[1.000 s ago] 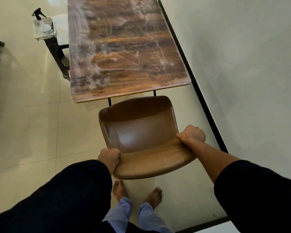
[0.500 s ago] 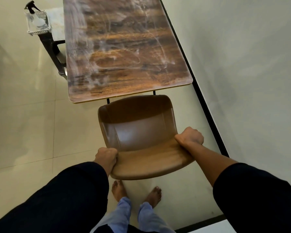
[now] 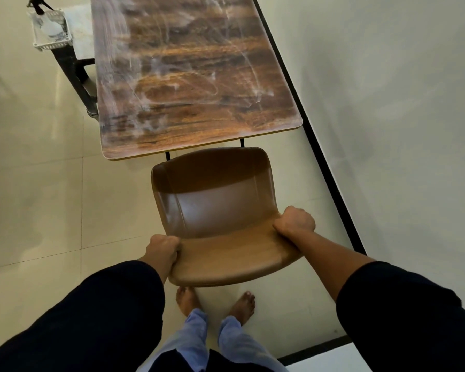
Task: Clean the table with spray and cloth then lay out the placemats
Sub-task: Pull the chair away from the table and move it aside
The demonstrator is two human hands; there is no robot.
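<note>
Chair nudged nearer table, left hand and right hand clenched on backrest

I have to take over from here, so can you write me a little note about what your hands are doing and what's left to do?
Left hand and right hand each grip a side of the brown chair's backrest, at the near end of the table.
White basket, with what looks like a spray bottle's black trigger, sits on a stand left of the table.
Done: tabletop shows wipe streaks.
Left: no placemats or cloth in view; lay the mats out.
</note>
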